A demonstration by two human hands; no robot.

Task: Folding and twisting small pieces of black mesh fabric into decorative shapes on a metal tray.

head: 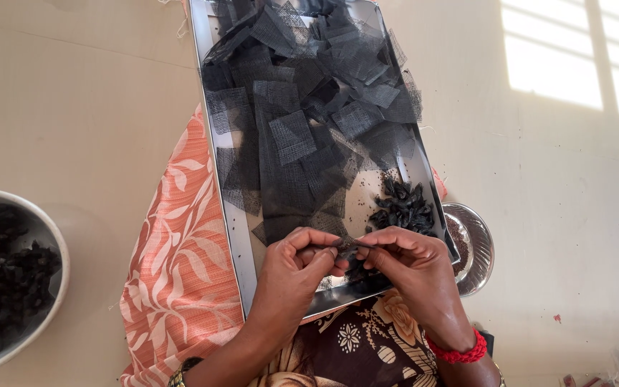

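Observation:
A steel tray [229, 208] rests on my lap, piled with several cut squares of black mesh fabric [302, 107]. A small heap of black dried pods [404, 206] lies at the tray's near right. My left hand [291, 276] and my right hand [413, 269] meet over the tray's near edge. Together they pinch a small dark mesh piece [347, 248] between fingertips and thumbs. What the piece wraps is hidden by my fingers.
A large metal bowl [57, 244] of black pods sits on the floor at the left. A small steel bowl [478, 251] with dark seeds stands right of the tray. Orange patterned cloth [180, 265] lies under the tray. Sunlight patches fall on the floor at top right.

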